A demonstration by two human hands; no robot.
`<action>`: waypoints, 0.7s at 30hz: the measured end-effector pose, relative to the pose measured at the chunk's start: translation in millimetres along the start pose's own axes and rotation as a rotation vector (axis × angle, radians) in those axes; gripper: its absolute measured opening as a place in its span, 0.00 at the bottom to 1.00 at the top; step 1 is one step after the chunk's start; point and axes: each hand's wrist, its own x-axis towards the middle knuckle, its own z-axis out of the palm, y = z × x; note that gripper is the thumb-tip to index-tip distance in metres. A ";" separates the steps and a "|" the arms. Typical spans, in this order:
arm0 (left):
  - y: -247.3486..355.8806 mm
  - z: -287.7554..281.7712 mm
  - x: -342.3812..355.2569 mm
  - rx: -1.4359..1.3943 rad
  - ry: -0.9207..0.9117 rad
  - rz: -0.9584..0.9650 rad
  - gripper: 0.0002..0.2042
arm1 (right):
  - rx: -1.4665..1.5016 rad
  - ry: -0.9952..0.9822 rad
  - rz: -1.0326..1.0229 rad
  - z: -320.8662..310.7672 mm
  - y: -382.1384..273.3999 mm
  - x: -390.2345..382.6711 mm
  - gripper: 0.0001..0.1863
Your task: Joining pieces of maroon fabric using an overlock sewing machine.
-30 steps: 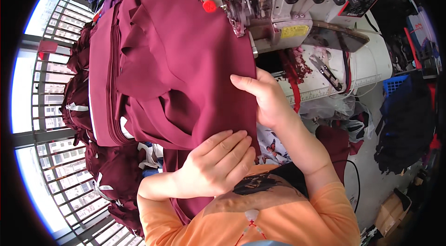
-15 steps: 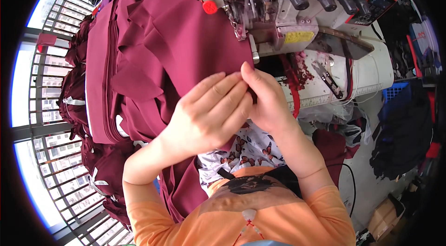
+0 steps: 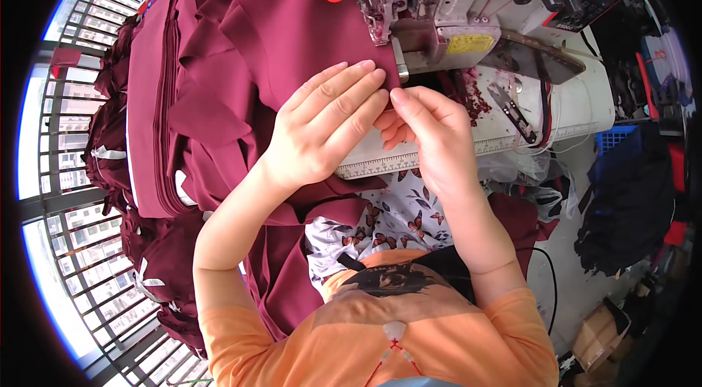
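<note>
Maroon fabric [image 3: 289,32] runs across the table up to the needle area of an overlock sewing machine [image 3: 413,65]. My left hand [image 3: 322,120] lies on the fabric's near edge, its fingers stretched out close together and pointing toward the presser foot [image 3: 379,35]. Beside its fingertips, my right hand [image 3: 442,138] pinches the fabric's edge between thumb and forefinger, the other fingers curled below. Part of that edge is hidden under my hands.
On the white machine table [image 3: 585,105] lie thread snips [image 3: 514,113], maroon lint and a phone [image 3: 532,58]. A ruler strip [image 3: 395,162] follows the near edge. Folded maroon cloth [image 3: 150,109] is stacked at left, by a barred window [image 3: 73,168]. A dark garment pile [image 3: 632,204] hangs at right.
Both hands have moved away from me toward the machine and parted slightly. My left fingers have flattened onto the fabric; the ruler edge beneath has come into view.
</note>
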 end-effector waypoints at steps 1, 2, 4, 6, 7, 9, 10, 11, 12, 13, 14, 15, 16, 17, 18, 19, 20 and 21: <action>0.1 -0.4 -1.1 0.009 0.007 -0.003 0.13 | -0.041 0.030 -0.031 1.5 0.3 0.1 0.12; -0.2 -0.6 -1.6 0.011 0.012 -0.004 0.13 | -0.045 0.027 -0.033 2.9 0.3 -0.1 0.12; -0.1 -1.9 -2.6 -0.068 0.009 -0.080 0.12 | -0.206 0.107 -0.082 6.1 0.6 -2.5 0.10; -0.5 -4.4 0.2 -0.102 0.001 -0.096 0.12 | -0.278 0.137 -0.128 7.2 2.4 0.6 0.09; -0.7 -5.6 1.6 -0.138 -0.010 -0.114 0.13 | -0.348 0.169 -0.172 7.3 3.7 2.7 0.09; -2.3 -9.2 5.4 -0.157 -0.021 -0.145 0.13 | -0.420 0.187 -0.205 7.8 3.5 9.5 0.11; -3.2 -10.1 6.9 -0.178 -0.034 -0.178 0.13 | -0.490 0.207 -0.235 7.3 3.3 13.2 0.12; -4.5 -9.2 9.0 -0.179 -0.030 -0.178 0.13 | -0.494 0.207 -0.236 5.3 2.9 16.8 0.12; -6.9 -7.4 11.5 -0.194 -0.039 -0.207 0.14 | -0.583 0.250 -0.306 2.9 2.4 20.5 0.14; -9.8 -4.7 14.1 -0.210 -0.047 -0.235 0.14 | -0.672 0.292 -0.377 0.5 0.9 24.5 0.16; -13.3 -2.5 14.6 -0.211 -0.046 -0.237 0.14 | -0.674 0.292 -0.376 0.3 -0.7 28.7 0.16; -17.8 0.4 15.6 -0.168 -0.034 -0.253 0.14 | -0.816 0.323 -0.490 0.6 -4.3 33.2 0.18; -22.5 2.7 17.3 -0.124 -0.021 -0.269 0.13 | -0.958 0.353 -0.606 1.2 -8.4 36.5 0.19; -27.7 1.6 17.5 -0.115 -0.021 -0.314 0.12 | -0.986 0.351 -0.588 4.8 -9.6 38.4 0.18; -33.3 1.6 17.6 -0.112 -0.016 -0.315 0.12 | -0.989 0.348 -0.593 6.6 -9.0 39.1 0.18; -40.4 0.6 18.0 -0.099 -0.024 -0.350 0.12 | -0.981 0.332 -0.644 8.3 -7.4 38.6 0.18; -49.0 -3.6 17.2 -0.069 -0.032 -0.391 0.12 | -0.965 0.300 -0.702 11.8 -4.4 38.0 0.19; -58.2 -2.8 20.6 -0.087 -0.047 -0.437 0.11 | -0.867 0.277 -0.603 9.4 3.0 33.8 0.18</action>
